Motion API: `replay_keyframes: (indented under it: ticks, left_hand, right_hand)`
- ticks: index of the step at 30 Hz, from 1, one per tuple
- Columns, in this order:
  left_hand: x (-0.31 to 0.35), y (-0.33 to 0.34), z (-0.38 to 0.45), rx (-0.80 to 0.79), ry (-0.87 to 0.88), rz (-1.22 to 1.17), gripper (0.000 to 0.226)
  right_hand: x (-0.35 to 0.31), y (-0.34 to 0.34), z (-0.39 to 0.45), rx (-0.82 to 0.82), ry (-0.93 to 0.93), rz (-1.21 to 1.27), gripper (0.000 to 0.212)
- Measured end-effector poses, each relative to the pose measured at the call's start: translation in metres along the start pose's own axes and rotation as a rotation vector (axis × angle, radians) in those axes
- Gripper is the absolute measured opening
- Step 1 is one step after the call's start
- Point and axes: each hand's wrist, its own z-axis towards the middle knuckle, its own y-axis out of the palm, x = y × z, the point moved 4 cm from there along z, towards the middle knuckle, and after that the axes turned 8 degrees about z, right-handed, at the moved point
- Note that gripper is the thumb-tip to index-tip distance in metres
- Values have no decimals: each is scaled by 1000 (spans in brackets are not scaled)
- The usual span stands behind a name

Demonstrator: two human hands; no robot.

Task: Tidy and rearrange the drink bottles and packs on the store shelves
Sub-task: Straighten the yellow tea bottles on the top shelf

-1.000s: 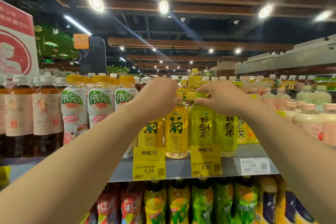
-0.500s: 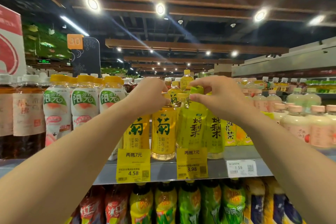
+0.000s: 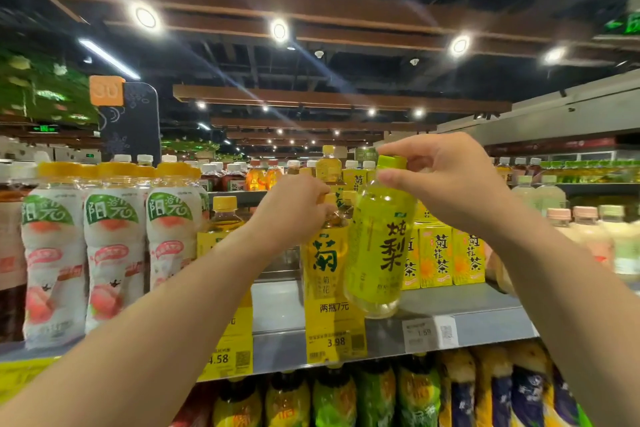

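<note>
My right hand [image 3: 446, 180] grips the green cap of a yellow-green pear drink bottle [image 3: 379, 243] and holds it tilted, lifted off the grey metal shelf [image 3: 460, 319]. My left hand [image 3: 294, 211] is closed around the neck of a yellow chrysanthemum tea bottle [image 3: 323, 260] that stands on the shelf just left of the pear bottle. Another chrysanthemum tea bottle [image 3: 223, 218] stands behind my left forearm, partly hidden.
White peach drink bottles [image 3: 114, 253] line the shelf at left. Yellow tea cartons [image 3: 446, 256] stand behind the pear bottle, pale bottles [image 3: 585, 236] at far right. Yellow price tags [image 3: 334, 336] hang on the shelf edge. Green and yellow bottles [image 3: 374, 395] fill the lower shelf.
My right hand has lifted the pear bottle up and forward off the shelf, tilting it. The neighbouring pear bottle is gone from view. My left hand stays on the chrysanthemum bottle's neck.
</note>
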Motion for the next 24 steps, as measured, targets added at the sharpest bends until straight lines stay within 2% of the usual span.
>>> replay_keyframes:
  ticks: [4, 9, 11, 15, 17, 20, 24]
  left_hand:
    - [-6, 5, 6, -85, -27, -40, 27]
    - [1, -11, 8, -154, 40, 5, 35]
    - [-7, -30, 8, -111, -9, 28, 32]
    - [-32, -80, -7, 71, -110, 191, 23]
    - [-42, -94, -19, 82, -133, 276, 22]
    - [-54, -90, -35, -6, -136, 384, 23]
    - [-68, -69, -47, -149, -106, 480, 32]
  right_hand:
    - [0, 5, -2, -45, 0, 26, 34]
    - [-8, 29, 10, -94, 1, 69, 35]
    - [-10, 42, 13, -129, -5, 84, 36]
    - [-16, 66, 20, -169, -28, 69, 35]
    - [-18, 77, 24, -154, -50, 75, 37]
    - [-19, 93, 26, -112, -87, 45, 38]
    - [-18, 117, 25, -152, -105, -33, 38]
